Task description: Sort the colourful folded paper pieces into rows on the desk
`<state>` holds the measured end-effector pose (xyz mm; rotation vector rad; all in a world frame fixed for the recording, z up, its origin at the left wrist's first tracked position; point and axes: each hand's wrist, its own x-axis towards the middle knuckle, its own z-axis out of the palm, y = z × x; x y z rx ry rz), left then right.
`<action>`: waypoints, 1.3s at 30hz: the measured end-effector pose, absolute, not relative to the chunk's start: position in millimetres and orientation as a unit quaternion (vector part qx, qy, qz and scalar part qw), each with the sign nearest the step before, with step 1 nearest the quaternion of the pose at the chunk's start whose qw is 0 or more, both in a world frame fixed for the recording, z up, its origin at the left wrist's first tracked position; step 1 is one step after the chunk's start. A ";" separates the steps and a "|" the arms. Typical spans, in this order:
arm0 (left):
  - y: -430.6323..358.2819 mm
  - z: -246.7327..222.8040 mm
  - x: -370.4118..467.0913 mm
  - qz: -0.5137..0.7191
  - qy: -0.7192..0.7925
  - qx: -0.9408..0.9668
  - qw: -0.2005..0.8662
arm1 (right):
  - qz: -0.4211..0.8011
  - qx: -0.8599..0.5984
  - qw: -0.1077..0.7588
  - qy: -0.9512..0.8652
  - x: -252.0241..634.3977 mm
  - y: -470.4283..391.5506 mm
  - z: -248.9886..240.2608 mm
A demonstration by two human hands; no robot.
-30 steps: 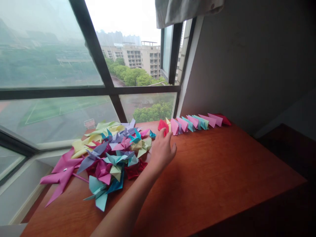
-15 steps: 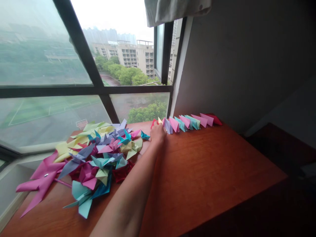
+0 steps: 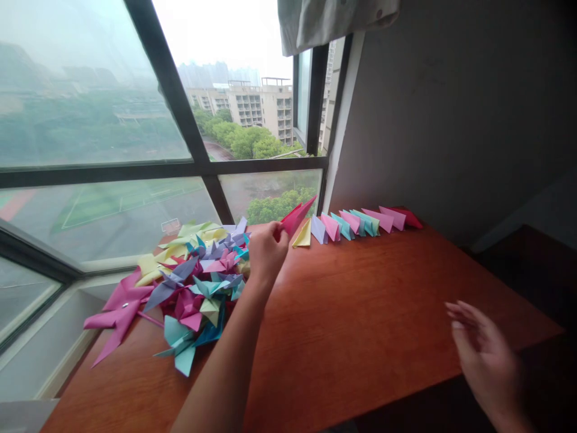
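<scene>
My left hand (image 3: 267, 249) pinches a red paper plane (image 3: 300, 215), holding it above the table with its point up to the right. Beside it on the wood stands a yellow paper plane (image 3: 302, 235), the left end of a slanting row of folded paper planes (image 3: 345, 225) in lilac, pink, blue and red. My right hand (image 3: 484, 355) is open over the table's front right edge, fingers loosely bent and holding nothing. Left of my left arm lies a pile of folded paper cranes (image 3: 187, 308) in many colours; the arm hides part of it.
A magenta paper pinwheel (image 3: 118, 314) lies at the pile's left. Behind the brown wooden table (image 3: 360, 313) are a framed window (image 3: 153, 173) and a grey wall (image 3: 433, 120). Pale cloth (image 3: 336, 24) hangs above.
My left hand has lifted the red paper plane off the table at the row's left end and drawn it nearer. My right hand has come into view. The view has shifted slightly left.
</scene>
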<state>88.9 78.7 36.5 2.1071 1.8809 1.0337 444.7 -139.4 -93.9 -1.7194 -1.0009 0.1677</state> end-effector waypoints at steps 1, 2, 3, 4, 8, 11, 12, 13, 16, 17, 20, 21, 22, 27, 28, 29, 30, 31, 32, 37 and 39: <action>71.0 43.0 76.1 0.354 0.621 0.696 0.067 | 0.095 -0.714 0.537 -0.440 432.3 -123.2 -95.4; 63.4 48.8 62.0 0.372 0.619 0.688 0.067 | 0.115 -0.706 0.531 -0.455 419.7 -109.3 -96.7; 56.0 53.8 47.0 0.412 0.611 0.671 0.074 | 0.133 -0.696 0.526 -0.470 407.5 -97.5 -97.8; 48.6 57.9 31.2 0.445 0.610 0.652 0.078 | 0.149 -0.687 0.519 -0.486 396.2 -87.4 -98.4; 22.0 62.9 -32.3 0.451 0.666 0.594 0.007 | 0.188 -0.656 0.490 -0.542 361.2 -50.1 -97.4; 7.6 54.8 -69.0 0.405 0.727 0.550 -0.071 | 0.177 -0.644 0.463 -0.583 339.9 -13.0 -93.9; 4.4 50.7 -77.5 0.402 0.739 0.531 -0.098 | 0.164 -0.640 0.451 -0.600 332.9 1.2 -92.3; 2.2 46.3 -84.0 0.387 0.740 0.539 -0.113 | 0.147 -0.637 0.439 -0.617 326.1 15.8 -90.5; 0.6 34.0 -93.8 0.370 0.699 0.595 -0.143 | 0.094 -0.628 0.422 -0.647 308.4 59.8 -82.1; 1.1 31.0 -94.5 0.371 0.677 0.619 -0.147 | 0.069 -0.632 0.419 -0.648 303.8 73.7 -78.5; 2.3 27.8 -90.0 0.384 0.626 0.659 -0.164 | -0.020 -0.670 0.394 -0.629 295.6 111.0 -67.0; 1.8 28.9 -86.1 0.396 0.619 0.655 -0.176 | -0.035 -0.685 0.381 -0.620 294.3 121.5 -63.8; 0.9 30.8 -80.9 0.407 0.614 0.651 -0.184 | -0.038 -0.699 0.369 -0.612 293.5 130.8 -61.4; -7.0 43.0 -39.9 0.480 0.546 0.670 -0.155 | 0.015 -0.752 0.285 -0.595 289.0 156.8 -61.5; -8.1 43.4 -30.8 0.484 0.522 0.688 -0.142 | 0.023 -0.755 0.277 -0.594 287.5 158.3 -63.2; -8.9 42.6 -22.1 0.476 0.495 0.715 -0.128 | 0.027 -0.757 0.275 -0.592 286.1 159.2 -65.0; -9.4 40.5 -14.1 0.467 0.470 0.741 -0.115 | 0.028 -0.758 0.278 -0.590 284.9 159.5 -66.8; -9.8 37.5 -6.8 0.454 0.448 0.763 -0.102 | 0.028 -0.757 0.284 -0.588 284.2 159.5 -68.4; -10.1 33.6 -0.3 0.442 0.432 0.781 -0.087 | 0.027 -0.755 0.292 -0.586 284.0 159.3 -69.8; -12.3 13.6 23.8 0.384 0.409 0.828 0.006 | 0.041 -0.725 0.357 -0.587 290.3 155.8 -73.9; -13.4 8.2 31.2 0.362 0.407 0.838 0.035 | 0.053 -0.705 0.390 -0.590 293.7 150.7 -74.1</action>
